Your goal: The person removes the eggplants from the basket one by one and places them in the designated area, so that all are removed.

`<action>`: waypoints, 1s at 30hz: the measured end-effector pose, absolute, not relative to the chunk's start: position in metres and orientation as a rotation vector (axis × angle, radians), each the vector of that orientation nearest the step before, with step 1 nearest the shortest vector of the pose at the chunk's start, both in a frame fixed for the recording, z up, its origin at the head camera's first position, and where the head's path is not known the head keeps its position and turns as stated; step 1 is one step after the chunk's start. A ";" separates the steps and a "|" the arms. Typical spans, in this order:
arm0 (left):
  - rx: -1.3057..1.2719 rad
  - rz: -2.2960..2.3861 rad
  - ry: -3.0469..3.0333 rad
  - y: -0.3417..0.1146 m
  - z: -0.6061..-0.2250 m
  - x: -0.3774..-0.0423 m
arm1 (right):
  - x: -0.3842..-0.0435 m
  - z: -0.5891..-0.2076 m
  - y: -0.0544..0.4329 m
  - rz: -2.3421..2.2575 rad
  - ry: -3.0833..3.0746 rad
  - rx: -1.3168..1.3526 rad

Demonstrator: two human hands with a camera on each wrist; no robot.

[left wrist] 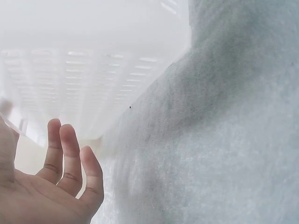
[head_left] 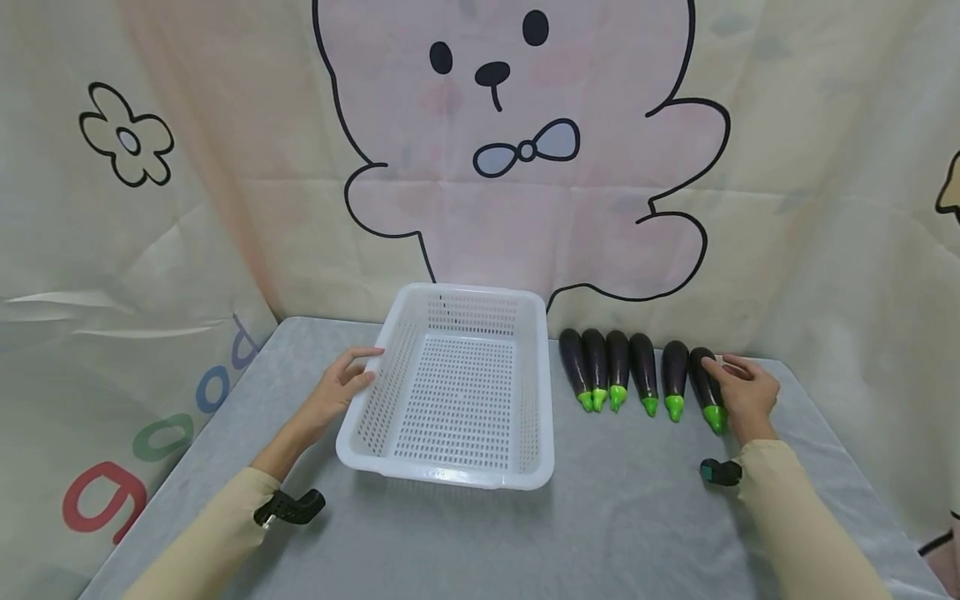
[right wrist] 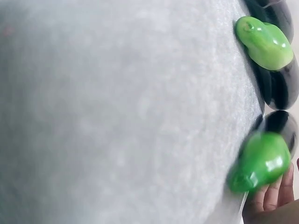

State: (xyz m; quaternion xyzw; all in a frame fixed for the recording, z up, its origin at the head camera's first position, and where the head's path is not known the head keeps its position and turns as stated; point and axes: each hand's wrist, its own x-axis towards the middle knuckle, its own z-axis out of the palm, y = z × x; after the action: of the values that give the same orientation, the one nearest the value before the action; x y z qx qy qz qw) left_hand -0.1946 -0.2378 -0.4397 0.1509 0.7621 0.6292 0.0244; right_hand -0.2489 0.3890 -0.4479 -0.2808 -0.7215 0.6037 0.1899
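Note:
A white perforated plastic basket (head_left: 450, 479) stands on the grey-clothed table. My left hand (head_left: 347, 385) holds its left rim; in the left wrist view, several loosely bent fingers (left wrist: 70, 161) are beside the basket's outer wall (left wrist: 88, 93). To the right of the basket lies a row of several dark purple eggplants (head_left: 618, 358) with green stem ends towards me. My right hand (head_left: 742, 392) grips the rightmost eggplant (head_left: 705, 387) from its right side near the far end. That eggplant's green cap (right wrist: 261, 163) looks blurred in the right wrist view, with fingers behind it.
The grey tablecloth (head_left: 622, 517) covers the table. Behind it hangs a cream curtain (head_left: 262, 125) printed with a pink bear, and more curtain closes in both sides. Dark bands with small devices (head_left: 288, 507) sit on both wrists.

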 end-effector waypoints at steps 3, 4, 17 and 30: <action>0.470 1.935 2.364 -0.238 -0.440 -0.194 | -0.247 -0.447 0.392 1.720 -2.003 -0.787; 0.468 1.933 2.365 -0.238 -0.439 -0.193 | -0.246 -0.447 0.394 1.738 -1.980 -0.779; 0.452 1.927 2.384 -0.234 -0.438 -0.193 | -0.231 -0.430 0.406 1.909 -1.853 -0.708; 0.451 1.922 2.378 -0.236 -0.439 -0.194 | -0.212 -0.426 0.401 2.028 -1.817 -0.577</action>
State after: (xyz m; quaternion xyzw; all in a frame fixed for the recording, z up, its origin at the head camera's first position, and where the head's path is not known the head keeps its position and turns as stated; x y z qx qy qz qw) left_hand -0.1935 -0.2364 -0.4389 0.1459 0.7692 0.6215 0.0254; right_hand -0.2125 0.4009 -0.4263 -0.2041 -0.6425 0.7168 0.1782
